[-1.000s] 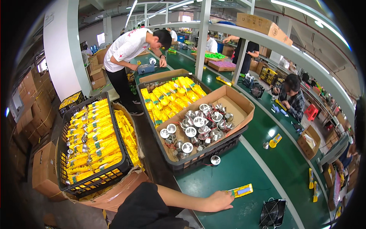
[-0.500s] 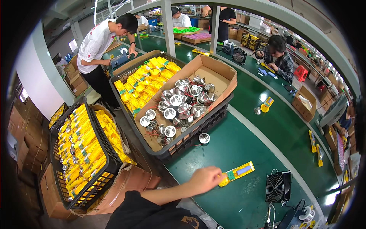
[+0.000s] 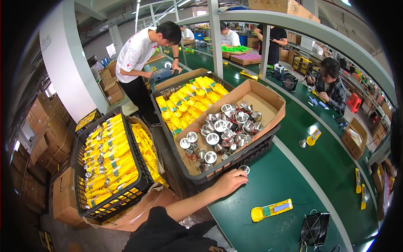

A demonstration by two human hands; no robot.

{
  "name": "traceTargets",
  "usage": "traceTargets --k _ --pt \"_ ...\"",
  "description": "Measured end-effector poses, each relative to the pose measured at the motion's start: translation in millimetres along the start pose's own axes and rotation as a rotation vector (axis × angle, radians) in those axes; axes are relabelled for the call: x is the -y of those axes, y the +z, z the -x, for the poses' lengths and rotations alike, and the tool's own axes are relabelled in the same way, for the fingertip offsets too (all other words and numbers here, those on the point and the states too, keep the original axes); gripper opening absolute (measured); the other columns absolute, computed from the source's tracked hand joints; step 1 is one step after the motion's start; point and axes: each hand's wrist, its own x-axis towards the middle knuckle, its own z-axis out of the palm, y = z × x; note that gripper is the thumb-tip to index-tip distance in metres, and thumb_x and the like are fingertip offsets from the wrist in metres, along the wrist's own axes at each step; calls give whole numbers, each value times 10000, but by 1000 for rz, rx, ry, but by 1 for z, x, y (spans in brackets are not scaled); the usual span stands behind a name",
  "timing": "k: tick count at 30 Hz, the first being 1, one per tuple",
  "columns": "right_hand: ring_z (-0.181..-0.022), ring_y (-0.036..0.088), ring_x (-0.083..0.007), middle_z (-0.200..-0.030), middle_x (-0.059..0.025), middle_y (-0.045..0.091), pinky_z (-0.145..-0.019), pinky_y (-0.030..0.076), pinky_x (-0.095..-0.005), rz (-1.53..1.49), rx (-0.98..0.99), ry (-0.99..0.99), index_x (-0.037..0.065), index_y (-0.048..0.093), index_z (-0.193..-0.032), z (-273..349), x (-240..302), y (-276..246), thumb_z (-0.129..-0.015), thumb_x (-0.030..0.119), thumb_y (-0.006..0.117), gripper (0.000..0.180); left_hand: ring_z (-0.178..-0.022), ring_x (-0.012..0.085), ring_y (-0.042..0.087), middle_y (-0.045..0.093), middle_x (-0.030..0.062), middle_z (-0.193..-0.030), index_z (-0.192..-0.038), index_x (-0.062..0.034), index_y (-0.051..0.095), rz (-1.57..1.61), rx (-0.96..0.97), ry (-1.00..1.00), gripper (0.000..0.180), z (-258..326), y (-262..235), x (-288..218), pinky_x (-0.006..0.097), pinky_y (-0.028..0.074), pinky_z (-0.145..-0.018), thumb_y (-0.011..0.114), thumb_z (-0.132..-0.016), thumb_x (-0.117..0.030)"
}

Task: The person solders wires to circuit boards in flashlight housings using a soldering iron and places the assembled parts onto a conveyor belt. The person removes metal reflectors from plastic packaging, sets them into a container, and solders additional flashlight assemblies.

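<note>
My left hand reaches across the near part of the green bench, its fingers bent at a small silvery lamp reflector with a white rim. The fingertips touch its near edge and partly cover it. The reflector rests on the bench beside the black crate. Nearer me lies a yellow flashlight housing, open, with a green circuit board and a blue cylindrical battery inside. My right hand is out of view.
A cardboard tray of wired reflectors sits on the crate, next to yellow housings. Another crate of housings stands at left. A small black fan is at front right. Co-workers sit or stand along the green conveyor.
My left hand has left the yellow housing and moved up and away to the reflector beside the crate. The view has shifted, so the scene sits further right and lower.
</note>
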Motion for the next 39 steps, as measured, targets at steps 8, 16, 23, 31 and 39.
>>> traceTargets --k 8,16,23,31,39 --pt "-599 470 -170 -731 -69 500 -522 388 -288 -7 20 -8 7 503 -813 3 -9 -5 -812 178 552 178 -915 208 530 601 58 -862 -890 -20 626 452 -38 -119 109 18 13 -17 327 418 -824 580 -800 -59" --pt "-586 455 -151 -726 -60 492 -532 374 -253 -107 53 -55 12 477 -826 9 -8 -1 -823 171 523 165 -802 115 543 529 57 -871 -912 9 601 1196 -38 -482 137 47 21 -48 227 430 -690 512 -866 -84" --pt "-507 420 -108 -626 -15 436 -482 322 -207 -308 31 -168 39 417 -780 11 -2 28 -801 220 551 227 -617 98 551 581 61 -708 -830 -10 644 494 -124 -351 93 53 24 -78 200 431 -540 647 -738 -24" --pt "-417 379 -58 -511 37 372 -424 263 -154 -373 141 -207 70 348 -727 3 5 58 -776 277 584 318 -524 80 513 565 51 -670 -718 -10 629 367 -160 -448 77 40 40 -90 192 378 -460 683 -663 -6" --pt "-400 386 -73 -504 -49 408 -394 278 -146 -329 297 -81 54 357 -803 17 -4 58 -776 365 593 391 -498 68 467 536 32 -648 -725 -6 619 404 -163 -417 88 43 45 -87 188 350 -443 674 -660 16"
